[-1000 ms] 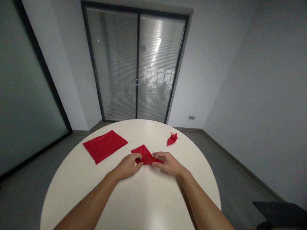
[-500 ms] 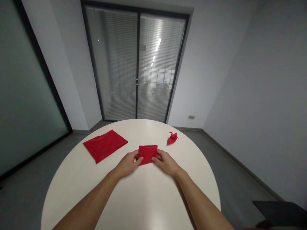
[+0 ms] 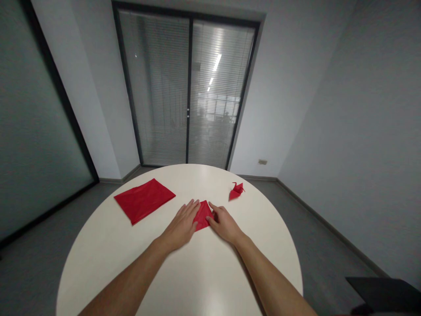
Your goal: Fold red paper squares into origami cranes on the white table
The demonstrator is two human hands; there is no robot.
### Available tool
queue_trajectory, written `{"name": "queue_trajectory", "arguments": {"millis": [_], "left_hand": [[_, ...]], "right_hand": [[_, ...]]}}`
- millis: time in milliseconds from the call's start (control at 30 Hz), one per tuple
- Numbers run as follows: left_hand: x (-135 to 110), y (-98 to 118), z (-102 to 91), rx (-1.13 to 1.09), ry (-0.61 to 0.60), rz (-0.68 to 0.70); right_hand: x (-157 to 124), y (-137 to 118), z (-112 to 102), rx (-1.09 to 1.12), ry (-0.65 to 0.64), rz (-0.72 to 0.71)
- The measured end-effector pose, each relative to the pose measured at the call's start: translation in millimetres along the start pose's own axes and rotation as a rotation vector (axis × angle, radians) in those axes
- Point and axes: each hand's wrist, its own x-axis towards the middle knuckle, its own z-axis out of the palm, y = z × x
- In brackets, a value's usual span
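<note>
A small folded piece of red paper (image 3: 204, 217) lies on the white round table between my hands, with a corner pointing away from me. My left hand (image 3: 180, 226) rests flat on its left side, fingers stretched out and covering that edge. At the right edge, my right hand (image 3: 225, 223) pinches the paper between thumb and curled fingers. A red origami crane (image 3: 236, 191) stands beyond my right hand. Farther left lies a larger red sheet or stack of paper (image 3: 144, 201), apart from my left hand.
The round table (image 3: 197, 281) has a curved edge on both sides. A dark chair part (image 3: 384, 292) shows at the lower right. Behind the table are glass panels with blinds (image 3: 164, 96) and a grey wall (image 3: 329, 109).
My left hand has gone from gripping the paper's edge to lying flat on it. The paper's visible outline has changed from a rectangle to a pointed shape. My right hand stays at its right edge.
</note>
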Motion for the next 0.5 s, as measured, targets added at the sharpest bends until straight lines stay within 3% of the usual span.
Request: {"name": "queue_trajectory", "arguments": {"millis": [133, 300, 400, 500], "left_hand": [[-1.6, 1.0, 3.2, -0.008, -0.141, -0.008], [-1.5, -5.6, 12.6, -0.055, -0.093, -0.018], [-2.3, -7.5, 13.7, -0.026, -0.105, -0.031], [-3.8, -8.3, 12.7, 0.057, -0.165, -0.061]], "right_hand": [[0.2, -4.2, -0.2, -0.098, 0.017, -0.026], [-3.8, -27.3, 3.9, -0.133, 0.044, -0.100], [-8.5, -43.2, 11.9, -0.107, -0.056, -0.174], [-12.2, -50.2, 20.0, -0.157, -0.217, -0.082]]}}
